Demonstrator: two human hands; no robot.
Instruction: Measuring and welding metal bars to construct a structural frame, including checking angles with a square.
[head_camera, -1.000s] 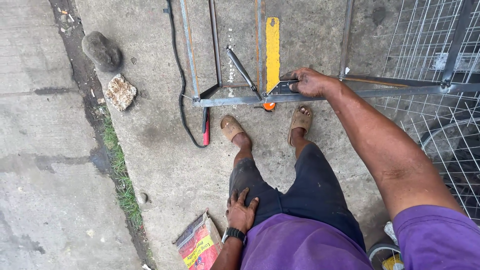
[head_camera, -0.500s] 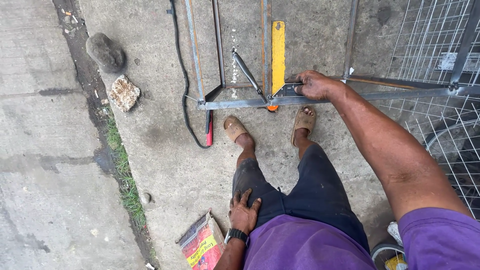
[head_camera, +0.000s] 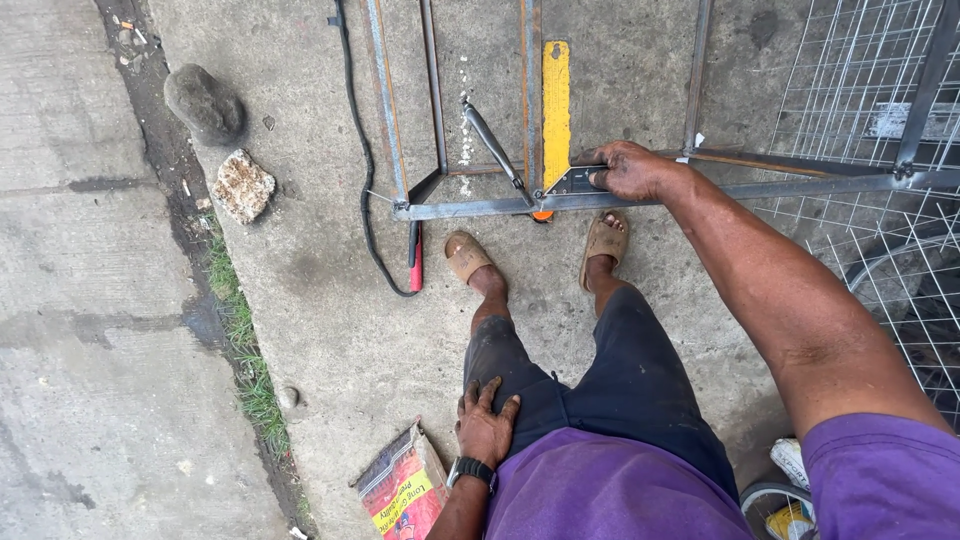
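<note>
We see the right hand reaching down, fingers curled and pressed onto a flat grey metal square tool that lies against the long grey steel bar of a welded frame on the concrete floor. The square sits at the joint where that bar meets a rusty upright steel bar; a yellow flat level or ruler lies just beside that upright, on its right. A slim grey metal handle leans diagonally toward the same joint, with a small orange piece showing just under the bar there. The left hand rests spread flat on the left thigh, holding nothing, a black wristwatch on the wrist. Both feet in tan sandals stand right below the bar. A black cable runs along the frame's left side down to a red-handled tool lying on the floor. Grey wire mesh panel fills the far right corner. Two rough stones sit near the floor's left edge by a grass strip; a red and yellow printed packet lies at the near edge, next to the left arm.
</note>
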